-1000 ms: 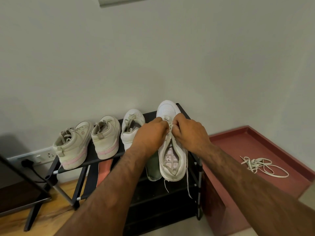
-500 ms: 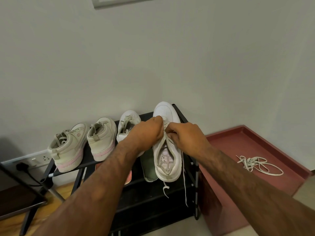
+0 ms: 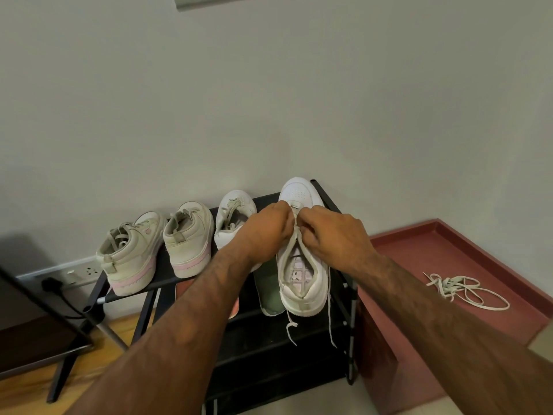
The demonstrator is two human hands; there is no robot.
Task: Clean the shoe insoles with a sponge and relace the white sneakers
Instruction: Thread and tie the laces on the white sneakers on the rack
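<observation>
a white sneaker (image 3: 302, 283) sits heel-out on the top shelf of a black rack (image 3: 327, 196), the left hand (image 3: 266, 232) and right hand (image 3: 335, 235) curled over its tongue, fingers pinching its lace (image 3: 291, 325), whose ends dangle below the wrists. left of the left hand stand a second white sneaker (image 3: 235, 217) and two cream-and-pink sneakers (image 3: 131, 253), with a green insole (image 3: 270, 289) under that wrist. well right of the right hand, a red tray (image 3: 449, 244) holds one tangled loose lace (image 3: 460, 290).

Left hand (image 3: 264, 232) and right hand (image 3: 335, 235) pinch the lace (image 3: 294, 235) of the white sneaker (image 3: 302, 265) on the black rack (image 3: 347, 295)
</observation>
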